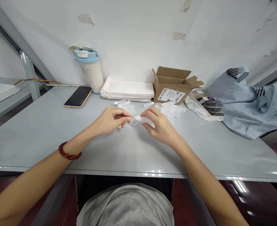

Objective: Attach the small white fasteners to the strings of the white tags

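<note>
Between the fingers of my right hand [158, 125] lies a small white translucent squeeze bottle [145, 120], its narrow nozzle pointing left. A thin white loop [134, 123] hangs at the nozzle end. My left hand [113, 120] is closed in a pinch right at the nozzle tip; what sits between its thumb and finger is too small to make out. Several similar small bottles [126, 127] lie on the table behind and below my left hand. Another pile of translucent white pieces [172, 110] lies behind my right hand.
On the grey table [129, 153] stand a tumbler [92, 73], a phone [78, 96], a stack of white envelopes [129, 89] and an open cardboard box [172, 86]. A plastic-wrapped packet [207, 105] and blue fabric [248, 103] lie at right. The wall [133, 37] rises behind.
</note>
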`<state>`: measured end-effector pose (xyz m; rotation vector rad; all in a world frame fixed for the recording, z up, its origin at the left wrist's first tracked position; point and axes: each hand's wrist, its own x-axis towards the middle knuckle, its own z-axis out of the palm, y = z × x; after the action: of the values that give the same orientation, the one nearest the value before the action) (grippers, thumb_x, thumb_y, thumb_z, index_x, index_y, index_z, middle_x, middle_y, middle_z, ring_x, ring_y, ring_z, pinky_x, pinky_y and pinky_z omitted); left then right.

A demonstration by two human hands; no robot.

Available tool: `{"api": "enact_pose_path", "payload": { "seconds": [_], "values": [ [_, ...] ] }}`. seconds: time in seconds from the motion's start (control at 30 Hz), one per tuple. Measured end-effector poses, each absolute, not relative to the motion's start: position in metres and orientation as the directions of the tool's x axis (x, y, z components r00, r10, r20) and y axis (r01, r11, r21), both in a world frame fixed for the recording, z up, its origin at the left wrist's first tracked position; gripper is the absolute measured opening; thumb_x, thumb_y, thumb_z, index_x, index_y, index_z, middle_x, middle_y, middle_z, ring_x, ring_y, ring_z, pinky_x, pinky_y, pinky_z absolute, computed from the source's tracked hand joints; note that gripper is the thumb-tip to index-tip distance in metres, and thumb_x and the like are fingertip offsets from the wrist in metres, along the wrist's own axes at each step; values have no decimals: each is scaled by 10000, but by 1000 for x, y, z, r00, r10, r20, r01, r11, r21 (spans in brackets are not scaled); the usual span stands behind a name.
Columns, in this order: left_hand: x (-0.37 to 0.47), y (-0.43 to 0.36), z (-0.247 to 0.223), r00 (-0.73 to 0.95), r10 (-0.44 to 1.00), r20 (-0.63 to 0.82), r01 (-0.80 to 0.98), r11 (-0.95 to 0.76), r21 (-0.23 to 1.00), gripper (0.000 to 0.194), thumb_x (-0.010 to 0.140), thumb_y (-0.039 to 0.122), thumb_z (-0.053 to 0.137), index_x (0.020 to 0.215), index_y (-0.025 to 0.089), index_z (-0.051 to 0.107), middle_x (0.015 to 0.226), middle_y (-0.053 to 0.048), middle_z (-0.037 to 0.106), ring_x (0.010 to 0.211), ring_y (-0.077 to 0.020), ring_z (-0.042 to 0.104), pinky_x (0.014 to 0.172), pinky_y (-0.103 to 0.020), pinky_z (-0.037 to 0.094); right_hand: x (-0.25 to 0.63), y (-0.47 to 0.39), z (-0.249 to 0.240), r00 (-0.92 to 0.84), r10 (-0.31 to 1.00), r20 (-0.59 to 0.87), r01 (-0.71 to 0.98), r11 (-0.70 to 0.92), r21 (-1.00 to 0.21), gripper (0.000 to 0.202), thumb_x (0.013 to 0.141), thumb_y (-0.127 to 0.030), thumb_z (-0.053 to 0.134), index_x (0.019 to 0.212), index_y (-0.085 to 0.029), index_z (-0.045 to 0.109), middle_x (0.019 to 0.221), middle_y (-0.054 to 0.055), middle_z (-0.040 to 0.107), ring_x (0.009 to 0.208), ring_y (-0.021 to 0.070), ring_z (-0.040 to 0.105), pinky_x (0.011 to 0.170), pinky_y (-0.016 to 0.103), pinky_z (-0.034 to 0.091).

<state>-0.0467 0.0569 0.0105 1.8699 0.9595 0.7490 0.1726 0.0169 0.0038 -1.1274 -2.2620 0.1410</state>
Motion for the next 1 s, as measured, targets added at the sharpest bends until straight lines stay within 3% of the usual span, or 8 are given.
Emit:
{"api": "enact_pose_path", "payload": {
  "seconds": [0.67, 1.0],
  "values": [
    [-47, 57, 12, 520, 845, 126, 304, -321, 897, 144, 797, 263, 641, 814, 140, 714, 568, 18, 587, 518, -82, 503, 482, -191, 383, 173, 17, 4, -451, 745, 491, 677, 645, -356, 224, 810, -93, 522, 1017, -163, 575, 979, 108, 570, 858, 226, 568, 714, 356, 480],
    [-46, 57, 10, 522, 843, 131, 311, -331, 891, 152, 797, 268, 640, 819, 137, 715, 631, 4, 626, 533, -80, 518, 486, -186, 401, 172, 17, 3, -480, 718, 504, 703, 658, -269, 224, 826, -80, 496, 1022, -140, 585, 973, 126, 569, 853, 224, 559, 719, 357, 478]
  ]
}}
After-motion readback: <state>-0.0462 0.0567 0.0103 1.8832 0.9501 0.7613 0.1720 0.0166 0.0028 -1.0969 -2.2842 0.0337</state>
